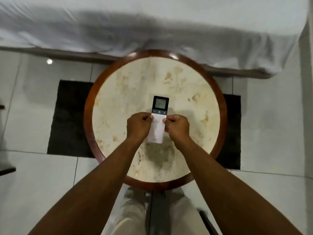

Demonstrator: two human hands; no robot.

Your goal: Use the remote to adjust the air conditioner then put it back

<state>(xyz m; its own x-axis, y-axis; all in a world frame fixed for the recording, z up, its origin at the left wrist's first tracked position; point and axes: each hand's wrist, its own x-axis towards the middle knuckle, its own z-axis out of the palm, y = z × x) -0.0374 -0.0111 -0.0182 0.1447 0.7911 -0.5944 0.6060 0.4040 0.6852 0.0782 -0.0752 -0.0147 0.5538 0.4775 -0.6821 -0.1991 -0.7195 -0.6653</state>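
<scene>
A bed [152, 22] draped in a white sheet fills the space well beyond the hands, its edge running across the far side of the view. The tiled floor [33, 192] spreads pale and glossy on both sides of the arms, and a dark rug [67, 119] lies on it, showing out past the left hand and again past the right. Directly under the hands stands a round bench [218, 92] with a reddish wooden rim and a mottled cream top, its far edge close to the bed.

The person's light trousers [133, 214] show between the forearms, nearer than the hands.

The left hand [138, 127] and the right hand [177, 127] sit side by side over the middle of the bench, fingers curled in — each pinches one long edge of the remote [158, 119] between them, thumbs resting on its white lower face. The remote points away from the person, its dark upper part with a lit display reading 24 sticking out beyond the fingertips, and a row of minus, power and plus marks just ahead of the thumbs. Its near end shows just behind the knuckles — whether it touches the bench top cannot be told.
</scene>
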